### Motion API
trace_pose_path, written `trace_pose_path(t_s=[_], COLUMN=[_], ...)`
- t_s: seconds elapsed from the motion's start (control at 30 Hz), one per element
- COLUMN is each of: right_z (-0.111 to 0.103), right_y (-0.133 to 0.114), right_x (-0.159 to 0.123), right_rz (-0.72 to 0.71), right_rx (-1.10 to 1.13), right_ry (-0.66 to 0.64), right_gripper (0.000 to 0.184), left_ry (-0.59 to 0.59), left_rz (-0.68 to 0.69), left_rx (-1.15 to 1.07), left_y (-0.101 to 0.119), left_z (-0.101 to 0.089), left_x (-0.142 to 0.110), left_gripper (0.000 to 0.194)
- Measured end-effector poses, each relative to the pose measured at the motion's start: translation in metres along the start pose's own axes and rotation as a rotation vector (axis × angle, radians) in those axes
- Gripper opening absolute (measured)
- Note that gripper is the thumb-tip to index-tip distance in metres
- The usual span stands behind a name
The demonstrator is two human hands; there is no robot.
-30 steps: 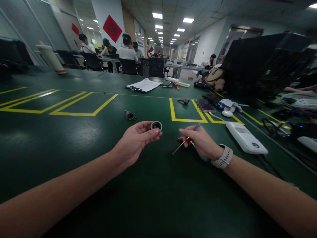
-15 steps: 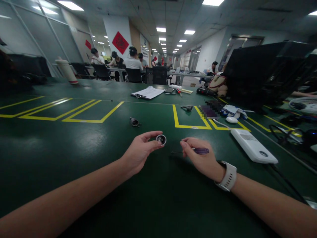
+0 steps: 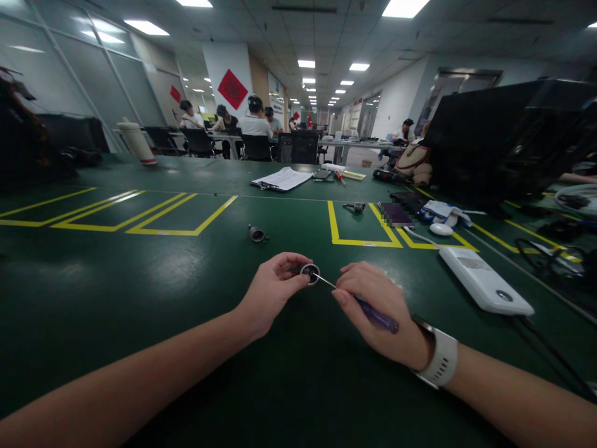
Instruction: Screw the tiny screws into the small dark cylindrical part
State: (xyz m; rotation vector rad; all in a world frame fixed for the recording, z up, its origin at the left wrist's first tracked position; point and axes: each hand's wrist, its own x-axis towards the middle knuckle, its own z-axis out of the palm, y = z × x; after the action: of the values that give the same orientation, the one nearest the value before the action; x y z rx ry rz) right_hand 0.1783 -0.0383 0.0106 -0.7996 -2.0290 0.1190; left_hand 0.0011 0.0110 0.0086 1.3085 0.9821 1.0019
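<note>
My left hand pinches a small round metal cup-shaped part between thumb and fingers, its hollow side turned toward me and to the right. My right hand is closed around a screwdriver with a purple handle. The thin shaft points left, and its tip reaches into the opening of the round part; what it touches inside is too small to make out. Beyond my left hand, a dark metal fitting lies on the green table.
A second metal fitting lies within a yellow taped frame. To the right are a white power bank with a cable, and a white mouse-like object. A clipboard with papers sits farther back. Several people sit at distant tables.
My right hand has turned the screwdriver and brought its tip from beside the round part into its opening. My left hand still holds the part. The camera view has shifted slightly.
</note>
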Motion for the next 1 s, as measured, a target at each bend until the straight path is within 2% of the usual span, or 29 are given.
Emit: trace_pose_path(t_s=[0.57,1.0], right_z=[0.0071,0.007], right_y=[0.0009,-0.0029], right_x=[-0.0031,-0.0013], right_rz=[-0.108,-0.146], right_rx=[-0.142,-0.19], right_ry=[-0.08,-0.084], right_gripper=[0.008,0.009], left_ry=[0.008,0.017], left_rz=[0.008,0.024], left_rx=[-0.022,0.009], left_y=[0.0017,-0.0001], left_z=[0.0036,0.0017], left_x=[-0.0055,-0.0037], left_gripper=[0.017,0.019])
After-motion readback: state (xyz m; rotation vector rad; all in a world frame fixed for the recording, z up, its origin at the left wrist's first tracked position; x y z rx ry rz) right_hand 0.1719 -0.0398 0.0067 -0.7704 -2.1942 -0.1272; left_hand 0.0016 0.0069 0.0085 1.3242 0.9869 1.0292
